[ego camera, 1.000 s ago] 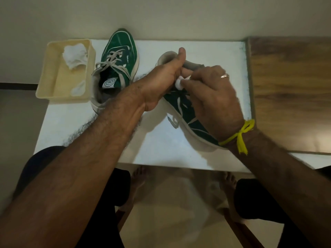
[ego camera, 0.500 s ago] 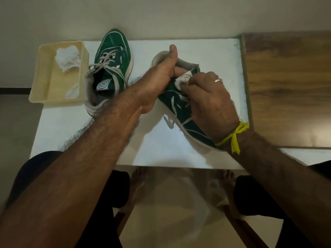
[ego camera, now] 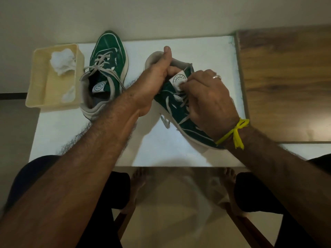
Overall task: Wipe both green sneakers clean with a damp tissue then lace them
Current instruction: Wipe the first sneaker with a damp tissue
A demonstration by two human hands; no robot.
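Two green sneakers with white laces lie on the white table (ego camera: 172,151). The left sneaker (ego camera: 109,56) stands upright with its toe pointing away. The right sneaker (ego camera: 176,111) is tilted, heel away from me, toe under my right wrist. My left hand (ego camera: 154,79) grips its heel collar, thumb stretched up over the rim. My right hand (ego camera: 209,99) has its fingers curled at the tongue and pinches a small white tissue wad (ego camera: 181,85) against the round tongue label. Most of the wad is hidden by the fingers.
A cream plastic tray (ego camera: 35,81) at the table's left holds a crumpled tissue (ego camera: 62,62) and a smaller wet wad (ego camera: 69,95). A wooden surface (ego camera: 286,83) adjoins the table on the right. My knees and bare feet are below the near edge.
My right hand slid with the tissue from the collar edge down onto the tongue, uncovering the white label. My left hand keeps its grip on the heel.
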